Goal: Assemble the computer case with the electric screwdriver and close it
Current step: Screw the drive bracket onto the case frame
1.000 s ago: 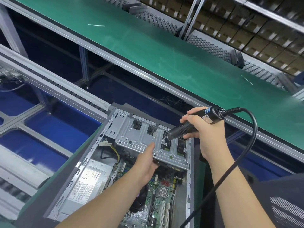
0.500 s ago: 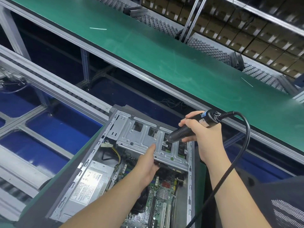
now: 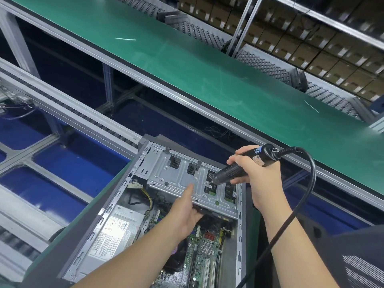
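Looking down from the head camera, I see the computer case lying open on its side, low in the middle of the picture, on a green-edged bench. My right hand is wrapped around the electric screwdriver, all fingers curled tight on its black body. The screwdriver is tilted, with its tip down and to the left, and the tip touches a spot on the drive cage, the shiny metal box at the far end of the case. A thick black cord runs from the back of the screwdriver, loops to the right and drops down past my right arm. My left hand holds the near edge of the drive cage: the thumb lies flat on top and the other fingers curl under the edge, where I cannot see them well. Inside the case, the power supply with a white label sits on the left, and the green motherboard lies beside it, near my left arm. A long green conveyor belt runs behind the case, well apart from it, and brown cardboard boxes fill the shelves past that.
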`<state>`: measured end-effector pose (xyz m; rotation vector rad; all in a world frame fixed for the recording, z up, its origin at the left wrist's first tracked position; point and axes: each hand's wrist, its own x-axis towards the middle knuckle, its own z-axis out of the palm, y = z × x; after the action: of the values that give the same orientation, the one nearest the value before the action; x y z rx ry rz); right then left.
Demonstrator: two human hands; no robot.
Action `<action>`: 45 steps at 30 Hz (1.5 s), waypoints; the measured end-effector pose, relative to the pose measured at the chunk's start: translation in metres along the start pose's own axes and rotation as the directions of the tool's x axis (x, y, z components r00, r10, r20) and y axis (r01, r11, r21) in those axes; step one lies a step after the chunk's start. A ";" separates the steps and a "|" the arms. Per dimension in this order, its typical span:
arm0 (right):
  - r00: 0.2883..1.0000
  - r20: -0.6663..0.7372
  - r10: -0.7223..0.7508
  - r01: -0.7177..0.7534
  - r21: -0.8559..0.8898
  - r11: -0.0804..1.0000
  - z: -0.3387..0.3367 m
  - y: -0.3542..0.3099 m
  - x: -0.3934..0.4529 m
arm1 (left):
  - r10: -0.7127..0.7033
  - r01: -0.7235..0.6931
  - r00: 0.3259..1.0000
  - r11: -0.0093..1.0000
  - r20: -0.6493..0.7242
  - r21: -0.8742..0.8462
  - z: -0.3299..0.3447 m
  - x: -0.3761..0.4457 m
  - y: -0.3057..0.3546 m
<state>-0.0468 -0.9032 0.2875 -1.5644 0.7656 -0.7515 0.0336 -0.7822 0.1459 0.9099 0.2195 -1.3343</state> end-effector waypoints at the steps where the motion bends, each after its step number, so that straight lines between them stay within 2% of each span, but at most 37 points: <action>1: 1.000 -0.004 -0.007 0.007 0.017 1.000 -0.002 -0.003 -0.001 | -0.017 0.025 0.998 0.990 -0.059 0.142 -0.003 -0.014 -0.001; 2: 1.000 -0.012 -0.020 0.021 0.040 0.999 -0.004 -0.007 -0.003 | 0.040 0.006 0.991 0.939 -0.127 0.345 -0.009 -0.028 -0.001; 3: 0.999 -0.025 -0.036 0.038 0.066 0.997 -0.006 -0.012 -0.004 | 0.177 -0.059 0.972 0.823 -0.157 0.565 -0.014 -0.042 0.002; 4: 0.998 -0.040 -0.049 0.053 0.095 0.994 -0.008 -0.017 -0.006 | 0.362 -0.155 0.924 0.644 -0.121 0.749 -0.016 -0.053 0.011; 5: 0.997 -0.057 -0.060 0.067 0.125 0.990 -0.010 -0.020 -0.007 | 0.516 -0.242 0.856 0.454 -0.032 0.858 -0.017 -0.058 0.023; 6: 0.995 -0.072 -0.069 0.080 0.154 0.985 -0.011 -0.022 -0.007 | 0.598 -0.284 0.801 0.336 0.030 0.898 -0.013 -0.056 0.039; 7: 0.994 -0.080 -0.077 0.090 0.184 0.979 -0.012 -0.023 -0.008 | 0.622 -0.317 0.781 0.309 0.062 0.896 -0.006 -0.050 0.054; 8: 0.993 -0.087 -0.083 0.100 0.220 0.970 -0.012 -0.023 -0.008 | 0.597 -0.350 0.799 0.371 0.068 0.860 0.004 -0.040 0.067; 10: 0.988 -0.125 -0.091 0.126 0.308 0.943 -0.011 -0.019 -0.006 | 0.443 -0.366 0.893 0.611 0.081 0.701 0.023 -0.019 0.085; 11: 0.983 -0.159 -0.090 0.140 0.341 0.930 -0.010 -0.015 -0.003 | 0.367 -0.341 0.926 0.701 0.092 0.626 0.028 -0.006 0.089; 13: 0.973 -0.220 -0.072 0.156 0.395 0.905 -0.010 0.000 0.003 | 0.283 -0.305 0.951 0.799 0.123 0.519 0.029 0.016 0.091; 16: 0.964 -0.266 -0.023 0.148 0.461 0.875 -0.005 0.026 0.014 | 0.284 -0.302 0.953 0.879 0.104 0.367 0.020 0.043 0.093; 19: 0.957 -0.290 0.008 0.150 0.519 0.842 0.001 0.054 0.022 | 0.316 -0.324 0.946 0.885 0.079 0.334 0.015 0.059 0.095; 23: 0.950 -0.302 0.078 0.125 0.600 0.790 0.006 0.082 0.020 | 0.429 -0.436 0.896 0.795 0.117 0.422 0.009 0.068 0.100; 27: 0.968 -0.241 0.075 0.104 0.651 0.752 0.014 0.088 0.016 | 0.511 -0.518 0.848 0.742 0.140 0.426 0.005 0.071 0.100; 34: 0.970 -0.112 0.214 -0.103 0.611 0.785 0.028 0.098 0.012 | 0.552 -0.534 0.829 0.734 0.089 0.421 0.000 0.078 0.100; 39: 0.955 -0.140 0.260 -0.105 0.662 0.742 0.027 0.105 0.014 | 0.589 -0.568 0.806 0.741 0.058 0.359 -0.001 0.077 0.099; 45: 0.941 -0.195 0.278 -0.071 0.688 0.722 0.022 0.108 0.016 | 0.614 -0.581 0.789 0.724 0.037 0.373 0.001 0.078 0.094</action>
<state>-0.0264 -0.9145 0.1789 -0.7119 0.7238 -0.9886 0.1385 -0.8446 0.1396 1.2295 -0.2620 -0.7249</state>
